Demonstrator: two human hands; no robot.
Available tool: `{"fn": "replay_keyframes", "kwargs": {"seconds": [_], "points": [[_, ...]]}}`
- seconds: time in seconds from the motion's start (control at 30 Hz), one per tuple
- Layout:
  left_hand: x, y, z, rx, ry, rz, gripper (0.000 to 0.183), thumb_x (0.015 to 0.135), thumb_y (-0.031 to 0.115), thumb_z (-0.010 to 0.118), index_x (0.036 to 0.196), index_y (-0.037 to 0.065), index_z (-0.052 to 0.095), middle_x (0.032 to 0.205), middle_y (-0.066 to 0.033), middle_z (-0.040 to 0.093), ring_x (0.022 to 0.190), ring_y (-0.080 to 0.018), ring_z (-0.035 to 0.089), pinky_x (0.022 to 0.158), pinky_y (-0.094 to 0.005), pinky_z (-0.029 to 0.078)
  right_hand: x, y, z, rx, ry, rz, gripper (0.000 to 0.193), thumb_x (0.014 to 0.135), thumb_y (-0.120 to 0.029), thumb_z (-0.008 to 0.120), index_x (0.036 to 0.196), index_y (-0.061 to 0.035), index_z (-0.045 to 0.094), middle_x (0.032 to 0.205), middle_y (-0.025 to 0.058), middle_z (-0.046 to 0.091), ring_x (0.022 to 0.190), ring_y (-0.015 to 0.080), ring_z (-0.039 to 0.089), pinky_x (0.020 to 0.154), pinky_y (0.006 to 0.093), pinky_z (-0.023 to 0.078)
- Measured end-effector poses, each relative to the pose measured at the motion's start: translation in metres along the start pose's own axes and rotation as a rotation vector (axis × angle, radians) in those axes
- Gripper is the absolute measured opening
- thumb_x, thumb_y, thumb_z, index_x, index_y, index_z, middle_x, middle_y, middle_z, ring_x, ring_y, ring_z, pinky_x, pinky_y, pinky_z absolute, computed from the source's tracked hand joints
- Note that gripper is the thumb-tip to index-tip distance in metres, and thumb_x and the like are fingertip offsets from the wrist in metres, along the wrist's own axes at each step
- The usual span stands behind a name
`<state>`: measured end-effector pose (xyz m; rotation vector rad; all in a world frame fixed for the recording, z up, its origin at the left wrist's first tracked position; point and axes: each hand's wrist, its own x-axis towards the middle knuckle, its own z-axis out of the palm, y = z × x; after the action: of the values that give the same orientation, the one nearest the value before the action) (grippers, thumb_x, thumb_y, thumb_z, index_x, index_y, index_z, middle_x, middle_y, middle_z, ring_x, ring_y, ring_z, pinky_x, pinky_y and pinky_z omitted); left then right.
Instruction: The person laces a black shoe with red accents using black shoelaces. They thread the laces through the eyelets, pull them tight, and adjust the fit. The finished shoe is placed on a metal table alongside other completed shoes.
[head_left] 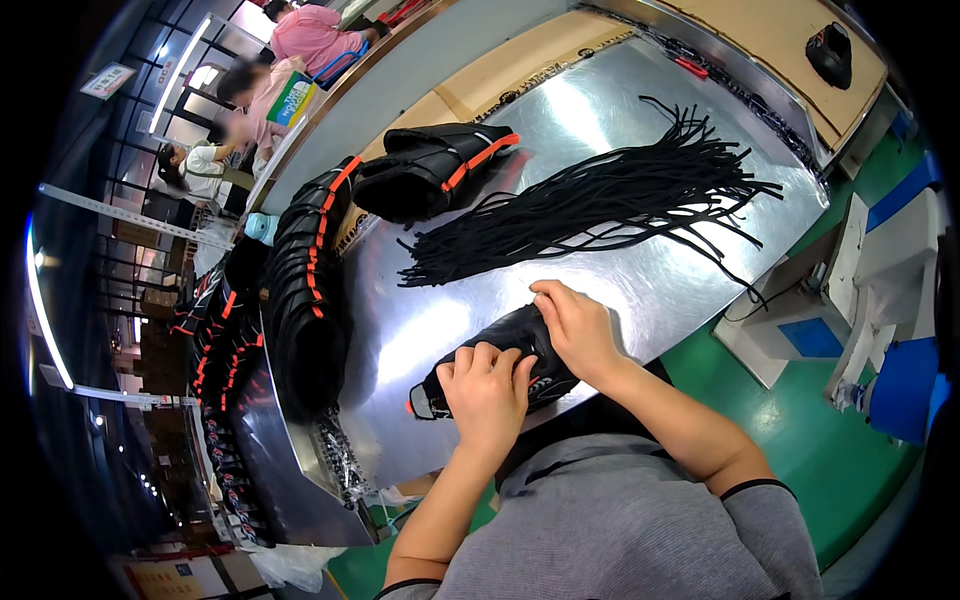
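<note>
A black shoe upper (pixel 522 335) lies at the near edge of the metal table, its grey toe end with an orange bit pointing left. My left hand (pixel 485 385) is closed over its middle, fingers curled and thumb pressed against it. At the upper's far side, my right hand (pixel 578 325) has thumb and forefinger pinched together; whatever they hold is too small or dark to make out. Light lacing marks show on the upper between my hands. Just beyond lies a loose bundle of black shoelaces (pixel 590 205).
A nested row of black uppers with orange strips (pixel 310 270) lines the table's left side. More black uppers (pixel 430 170) lie beyond. A red tool (pixel 690 68) lies near the far edge. One dark shoe (pixel 829 55) is on a cardboard-covered surface. White-and-blue equipment (pixel 850 310) stands at right.
</note>
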<state>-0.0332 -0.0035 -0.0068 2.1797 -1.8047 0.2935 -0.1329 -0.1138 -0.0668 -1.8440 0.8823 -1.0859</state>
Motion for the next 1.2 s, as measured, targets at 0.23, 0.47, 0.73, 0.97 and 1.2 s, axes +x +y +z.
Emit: {"fn": "replay_keyframes", "kwargs": {"seconds": [0.23,0.47,0.73,0.97,1.2], "points": [[0.003,-0.002,0.003,-0.122,-0.002,-0.062,0.011,0.073,0.02,0.08,0.075,0.013,0.071,0.074,0.0019,0.057,0.082,-0.0206,0.052,0.076,-0.0381,0.031,0.001,0.005,0.008,-0.038,0.061,-0.045,0.015,0.096,-0.017,0.056,0.104,-0.0048,0.062,0.084,0.0135,0.07,0.072,0.0334,0.068,0.062,0.0401,0.052],[-0.002,-0.02,-0.013,-0.376,-0.101,0.04,0.007,0.076,0.014,0.076,0.075,0.012,0.069,0.075,0.0012,0.057,0.082,-0.0203,0.053,0.077,-0.036,0.033,0.0,0.0,0.013,-0.173,0.064,-0.047,0.015,0.096,-0.017,0.057,0.104,-0.0058,0.062,0.087,0.0124,0.07,0.073,0.0328,0.068,0.062,0.0402,0.052],[-0.113,-0.035,-0.04,-0.658,-0.01,-0.119,0.012,0.083,-0.004,0.065,0.094,0.001,0.064,0.084,-0.0112,0.065,0.074,-0.0246,0.061,0.067,-0.0333,0.048,-0.001,-0.002,0.013,-0.15,0.004,0.016,0.016,0.095,-0.018,0.059,0.106,-0.0061,0.062,0.084,0.0145,0.068,0.072,0.0339,0.066,0.062,0.0393,0.05],[-0.138,-0.049,-0.012,-2.097,0.083,-1.079,0.037,0.097,0.018,0.061,0.126,-0.002,0.054,0.12,-0.0123,0.063,0.114,-0.0238,0.059,0.094,-0.0356,0.048,-0.002,-0.01,0.013,-0.213,-0.189,-0.054,0.013,0.091,-0.018,0.063,0.098,-0.0081,0.059,0.077,0.0128,0.068,0.066,0.0349,0.066,0.058,0.0426,0.049],[-0.117,-0.109,-0.017,-1.968,0.029,-0.684,0.039,0.083,0.02,0.076,0.113,-0.002,0.066,0.111,-0.01,0.07,0.102,-0.0189,0.066,0.092,-0.0335,0.051,0.006,-0.031,0.047,0.139,-0.504,0.093,0.012,0.092,-0.012,0.062,0.102,-0.0077,0.058,0.068,0.0048,0.064,0.059,0.0134,0.061,0.055,0.03,0.046]]}}
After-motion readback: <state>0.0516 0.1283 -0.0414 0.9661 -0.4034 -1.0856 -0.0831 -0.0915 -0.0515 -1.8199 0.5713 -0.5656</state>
